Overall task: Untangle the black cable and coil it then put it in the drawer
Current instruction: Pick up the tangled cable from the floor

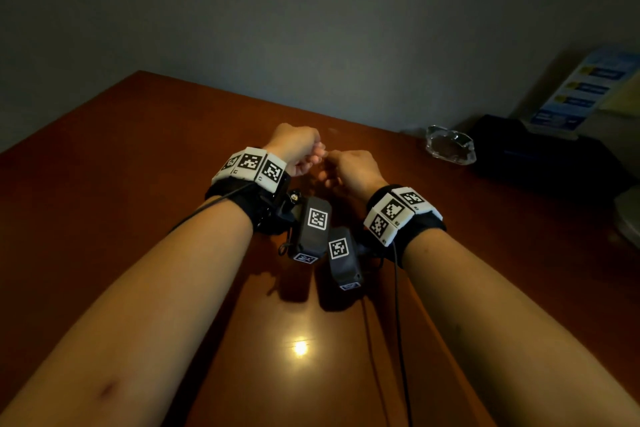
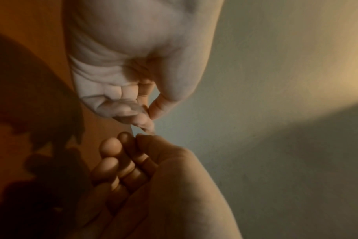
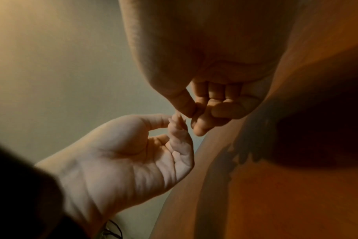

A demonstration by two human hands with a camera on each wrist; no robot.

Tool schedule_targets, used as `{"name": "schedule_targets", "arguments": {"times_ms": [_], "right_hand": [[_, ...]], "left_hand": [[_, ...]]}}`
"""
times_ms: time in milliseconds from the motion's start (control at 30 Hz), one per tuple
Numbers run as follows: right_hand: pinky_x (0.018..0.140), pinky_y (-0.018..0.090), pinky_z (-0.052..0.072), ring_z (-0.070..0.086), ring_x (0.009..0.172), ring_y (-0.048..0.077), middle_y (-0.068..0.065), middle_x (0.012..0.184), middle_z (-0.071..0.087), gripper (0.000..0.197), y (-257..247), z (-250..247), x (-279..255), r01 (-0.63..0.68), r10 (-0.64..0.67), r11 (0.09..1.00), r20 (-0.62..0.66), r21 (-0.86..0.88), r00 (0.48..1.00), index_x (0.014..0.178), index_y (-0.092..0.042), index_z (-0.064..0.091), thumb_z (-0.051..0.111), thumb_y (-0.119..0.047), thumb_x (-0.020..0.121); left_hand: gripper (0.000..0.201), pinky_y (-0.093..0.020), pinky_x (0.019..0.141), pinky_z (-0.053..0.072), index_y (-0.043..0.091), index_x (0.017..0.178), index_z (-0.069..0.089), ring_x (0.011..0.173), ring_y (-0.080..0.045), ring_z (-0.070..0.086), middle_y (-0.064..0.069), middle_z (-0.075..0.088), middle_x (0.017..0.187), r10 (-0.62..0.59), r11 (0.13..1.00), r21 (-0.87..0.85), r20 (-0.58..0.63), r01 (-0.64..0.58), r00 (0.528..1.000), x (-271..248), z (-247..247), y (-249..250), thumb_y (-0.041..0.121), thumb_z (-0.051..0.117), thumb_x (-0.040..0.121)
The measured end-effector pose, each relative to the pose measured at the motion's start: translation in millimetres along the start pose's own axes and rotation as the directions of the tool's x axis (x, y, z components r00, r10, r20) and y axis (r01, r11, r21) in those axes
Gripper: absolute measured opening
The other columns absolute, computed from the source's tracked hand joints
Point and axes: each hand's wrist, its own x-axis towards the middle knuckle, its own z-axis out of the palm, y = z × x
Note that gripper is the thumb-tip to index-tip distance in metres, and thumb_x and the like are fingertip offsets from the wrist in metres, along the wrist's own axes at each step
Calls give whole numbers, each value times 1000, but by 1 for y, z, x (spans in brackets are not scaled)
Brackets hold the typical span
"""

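Both hands hover close together above the brown wooden table (image 1: 138,166). In the head view my left hand (image 1: 313,152) and right hand (image 1: 334,163) have curled fingers, and their fingertips nearly meet. The left wrist view shows the left hand (image 2: 151,118) with thumb tip against index finger, the right hand (image 2: 137,140) just below it. From the right wrist, the right hand (image 3: 191,119) also has thumb on index, touching the left hand (image 3: 178,121). I see nothing between the fingers. No black task cable or drawer shows in any view.
A glass ashtray (image 1: 450,148) sits at the back right, beside a black box (image 1: 540,156) and a blue leaflet (image 1: 581,94) leaning on the wall. A pale object (image 1: 628,218) is at the right edge. Thin black leads (image 1: 398,322) hang from the wrist bands.
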Motion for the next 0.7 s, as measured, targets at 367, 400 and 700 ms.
{"name": "schedule_targets", "arguments": {"times_ms": [367, 400, 700], "right_hand": [[45, 24, 37, 52, 47, 13, 2, 58, 64, 29, 17, -34, -6, -20, 20, 1000, 58, 5, 998, 66, -14, 68, 60, -29, 90], [44, 24, 37, 52, 46, 14, 2, 57, 64, 29, 16, -36, -8, -20, 18, 999, 55, 28, 998, 66, -13, 68, 59, -27, 90], [43, 25, 36, 48, 42, 14, 4, 55, 61, 25, 11, -36, -52, -27, 9, 986, 110, 165, 994, 72, -9, 69, 56, -18, 91]], "left_hand": [[22, -17, 45, 33, 10, 72, 58, 47, -7, 45, 3, 56, 61, -89, 989, -124, -41, 84, 995, -16, 40, -8, 11, 47, 92], [22, -17, 45, 34, 10, 73, 58, 48, -7, 46, 3, 55, 61, -97, 987, -133, -44, 90, 994, -20, 41, -8, 12, 47, 92], [23, -12, 41, 34, 11, 71, 57, 38, -4, 46, 6, 57, 47, -80, 992, -106, -123, 67, 989, -76, 37, -3, 11, 46, 91]]}}
